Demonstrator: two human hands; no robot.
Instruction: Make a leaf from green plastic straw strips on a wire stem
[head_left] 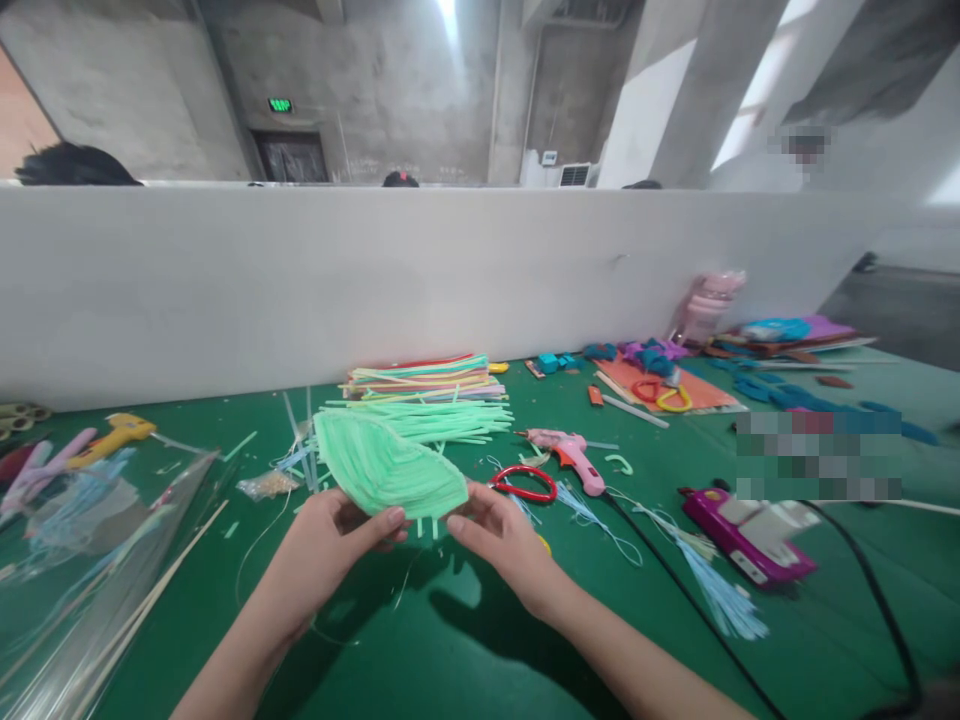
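Observation:
A light green leaf-shaped piece, built from rows of fuzzy pipe cleaners, is held up above the table between both hands. My left hand pinches its lower left edge, thumb in front and fingers behind. At the lower right edge, my right hand grips it with the thumb and fingers. Short green stem ends poke out below the piece, between the hands. Behind it lies a bundle of green pipe cleaners, with a multicoloured bundle farther back. Red-handled scissors rest near my right hand.
A pink glue gun with a black cable lies right of centre. Beyond it sits a purple power strip. A yellow glue gun and clear plastic sheeting occupy the left. A white partition bounds the green table's back.

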